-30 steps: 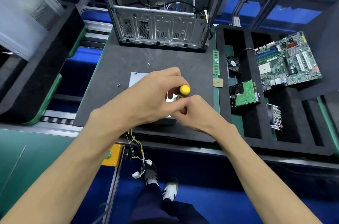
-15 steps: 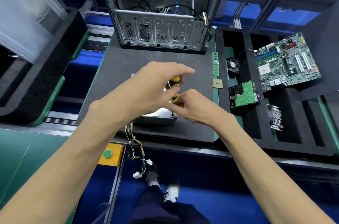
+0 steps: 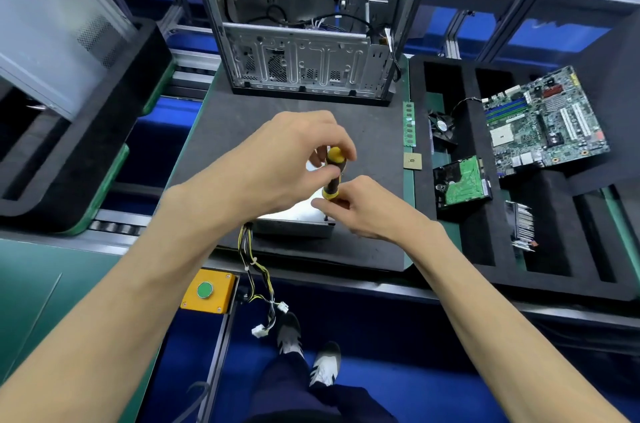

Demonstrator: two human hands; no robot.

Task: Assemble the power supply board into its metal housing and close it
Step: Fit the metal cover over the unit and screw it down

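From my head camera, I am looking down at my left hand [image 3: 277, 162], and its fingers are curling round the top of a yellow and black screwdriver [image 3: 333, 176] that is standing almost straight up. My right hand [image 3: 367, 211] is pinching the low end of the screwdriver, and its tip is touching the near right corner of the shiny metal housing [image 3: 294, 221]. The housing is lying flat on the dark mat [image 3: 363, 249], with its wires [image 3: 256, 270] hanging over the near edge.
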